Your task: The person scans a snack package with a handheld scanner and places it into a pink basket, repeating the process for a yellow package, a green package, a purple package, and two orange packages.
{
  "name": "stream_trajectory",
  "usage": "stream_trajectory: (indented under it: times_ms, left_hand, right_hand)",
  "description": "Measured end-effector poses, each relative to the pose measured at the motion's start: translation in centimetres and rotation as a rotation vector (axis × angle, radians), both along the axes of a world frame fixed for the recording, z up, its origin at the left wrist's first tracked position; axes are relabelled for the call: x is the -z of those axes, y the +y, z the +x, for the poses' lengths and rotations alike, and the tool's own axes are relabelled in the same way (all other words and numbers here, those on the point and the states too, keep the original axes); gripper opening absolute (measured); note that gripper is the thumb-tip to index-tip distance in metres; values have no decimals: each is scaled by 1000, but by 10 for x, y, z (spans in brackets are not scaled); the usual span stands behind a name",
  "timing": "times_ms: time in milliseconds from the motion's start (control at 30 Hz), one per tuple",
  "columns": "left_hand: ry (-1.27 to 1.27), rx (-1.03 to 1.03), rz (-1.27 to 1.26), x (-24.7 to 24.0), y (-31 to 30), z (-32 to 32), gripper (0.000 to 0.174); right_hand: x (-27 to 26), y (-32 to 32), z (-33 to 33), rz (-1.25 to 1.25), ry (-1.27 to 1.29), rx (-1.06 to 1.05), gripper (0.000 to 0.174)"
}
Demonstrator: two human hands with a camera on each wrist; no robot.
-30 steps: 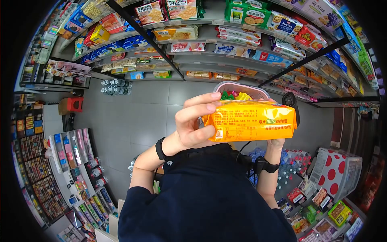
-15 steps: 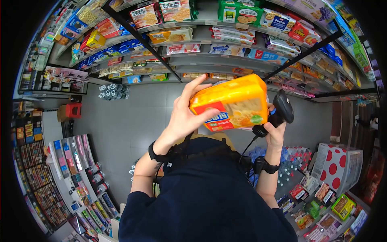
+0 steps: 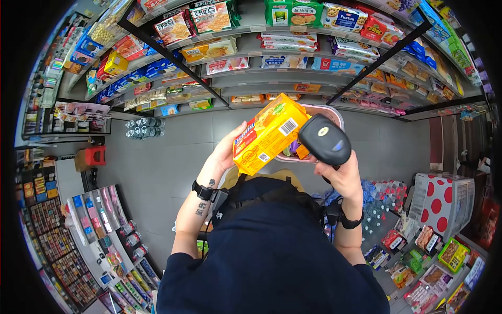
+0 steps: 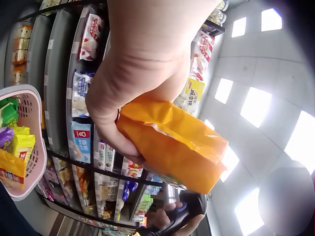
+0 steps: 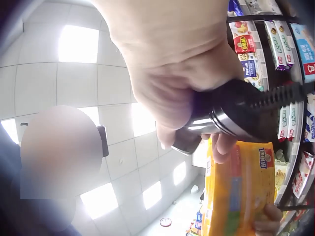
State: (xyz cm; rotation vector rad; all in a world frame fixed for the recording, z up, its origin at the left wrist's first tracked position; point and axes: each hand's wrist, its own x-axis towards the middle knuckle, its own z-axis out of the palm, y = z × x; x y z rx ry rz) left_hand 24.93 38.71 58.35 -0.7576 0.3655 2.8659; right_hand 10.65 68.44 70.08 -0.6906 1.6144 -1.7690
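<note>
In the head view the left hand (image 3: pixel 225 152) grips a yellow-orange packet (image 3: pixel 271 137) by its left end, with a barcode facing up. The right hand (image 3: pixel 343 175) holds a black handheld scanner (image 3: pixel 325 140) whose head is close to the packet's right end. In the left wrist view the fingers of the left hand (image 4: pixel 133 93) wrap the packet (image 4: pixel 172 142). The right wrist view has the right hand (image 5: pixel 182 83) curled round the scanner's handle (image 5: pixel 236 110), with the packet (image 5: pixel 238 187) beyond it.
A pink basket (image 3: pixel 334 114) with colourful packets sits beyond the packet and scanner. Snack shelves (image 3: pixel 251 52) curve across the front. Bottled water (image 3: pixel 144 129) stands on the floor at left, more bottles (image 3: pixel 384 201) at right, near a dotted box (image 3: pixel 436 201).
The packet has turned over and tilted, bringing its barcode into view, and has moved left. The scanner has swung left beside it and now shows its top. The shelves have shifted left in view.
</note>
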Motion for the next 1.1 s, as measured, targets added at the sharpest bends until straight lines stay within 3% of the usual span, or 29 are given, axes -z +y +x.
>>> stream_trajectory:
  times_ms: [67,100,533,700,800,1100]
  left_hand:
    - [-6,5,-44,1,-1,0,51]
    - [-10,9,-89,2,-1,-1,52]
    - [-111,47,-233,24,4,-17,50]
    - [-139,84,-253,30,0,-27,49]
    - [-142,112,-257,41,-4,-32,49]
    - [-170,200,-327,82,-14,-49,52]
  right_hand:
    - [-16,0,4,337,151,-88,38]
    - [-22,-2,7,376,184,-69,42]
    - [-28,2,2,496,206,-62,43]
    - [-33,6,-2,610,37,-56,45]
    - [-22,9,-2,494,174,-9,46]
    - [-5,8,-9,566,104,102,43]
